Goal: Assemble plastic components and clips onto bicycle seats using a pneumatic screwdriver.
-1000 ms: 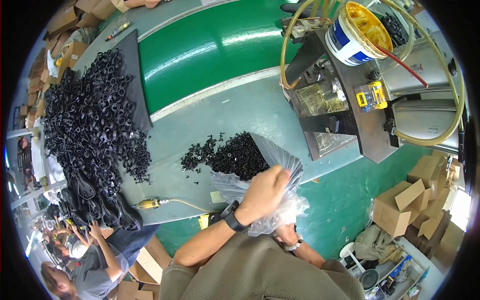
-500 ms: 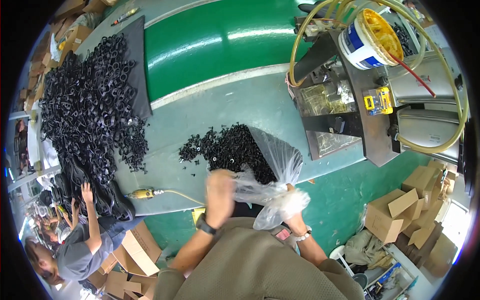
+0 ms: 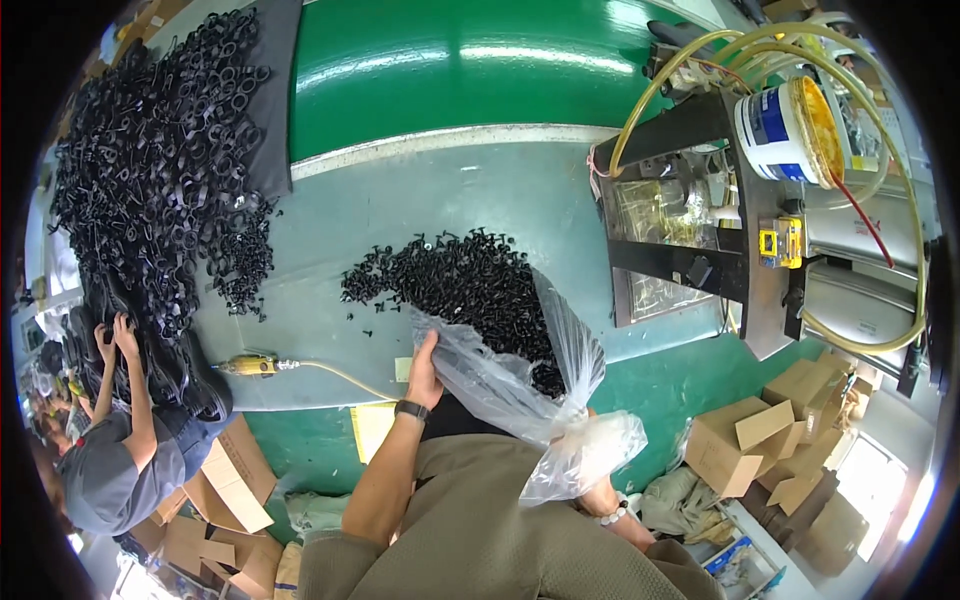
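A clear plastic bag (image 3: 480, 370) lies at the near table edge, its film drawn over part of a pile of small black fastener-like parts (image 3: 450, 280). At the bag's left edge my left hand (image 3: 424, 378) is closed on the film, with a dark band on its wrist. My right hand (image 3: 597, 470) grips the gathered part of the bag further right. Crumpled plastic covers most of its fingers. Some parts at the pile's near right side show through the film.
Tangled black ring-shaped parts (image 3: 190, 130) are heaped at left, above long black pieces handled by a co-worker (image 3: 130, 430). A yellow air tool (image 3: 250, 366) with hose lies nearby. At right stands a dark metal frame (image 3: 740, 240) with a white bucket (image 3: 785, 130); cardboard boxes (image 3: 720, 450) are below.
My left hand has gone from a blur beside the bag to holding its left edge. The film is now spread wider toward the left. The whole view has shifted a little.
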{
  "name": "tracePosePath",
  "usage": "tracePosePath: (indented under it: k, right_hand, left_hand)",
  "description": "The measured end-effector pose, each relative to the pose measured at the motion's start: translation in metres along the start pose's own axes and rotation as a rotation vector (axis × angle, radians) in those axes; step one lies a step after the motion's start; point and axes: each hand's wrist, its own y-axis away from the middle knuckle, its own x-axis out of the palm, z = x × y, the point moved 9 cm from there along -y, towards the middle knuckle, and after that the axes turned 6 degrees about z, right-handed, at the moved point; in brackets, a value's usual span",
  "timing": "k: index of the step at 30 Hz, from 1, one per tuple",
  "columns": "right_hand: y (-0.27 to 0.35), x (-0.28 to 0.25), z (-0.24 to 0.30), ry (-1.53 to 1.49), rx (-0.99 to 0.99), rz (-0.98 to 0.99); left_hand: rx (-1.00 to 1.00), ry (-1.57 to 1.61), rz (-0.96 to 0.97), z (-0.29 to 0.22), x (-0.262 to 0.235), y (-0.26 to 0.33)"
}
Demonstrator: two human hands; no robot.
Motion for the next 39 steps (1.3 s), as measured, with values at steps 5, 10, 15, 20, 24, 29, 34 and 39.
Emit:
tracePosePath:
  k: [5,10,15,20,24,29,34,39]
  right_hand:
    - [0.007,0.004,0.027,-0.217,0.099,-0.014]
    - [0.004,-0.005,0.027,-0.273,0.108,-0.072]
    - [-0.019,0.017,0.050,0.265,-0.036,0.105]
    - [-0.037,0.023,0.087,0.017,0.160,0.138]
    - [-0.030,0.024,0.081,0.017,0.094,0.130]
    - [-0.020,-0.002,0.079,0.302,0.155,0.083]
    - [-0.020,-0.011,0.086,0.224,0.123,0.133]
    - [0.001,-0.061,0.008,-0.427,0.221,0.011]
  left_hand:
    - [0.027,-0.211,0.074,0.002,0.027,-0.013]
    - [0.014,-0.190,0.022,0.019,0.026,-0.016]
    - [-0.118,0.005,-0.058,0.017,-0.012,-0.004]
    - [-0.124,0.057,-0.055,-0.023,0.023,0.036]
    - [-0.117,-0.049,-0.016,-0.032,0.006,0.022]
    - [-0.177,-0.158,0.025,0.006,0.036,-0.006]
    - [-0.290,-0.138,0.127,0.043,0.053,-0.029]
    - [-0.104,-0.473,0.113,0.037,0.075,-0.032]
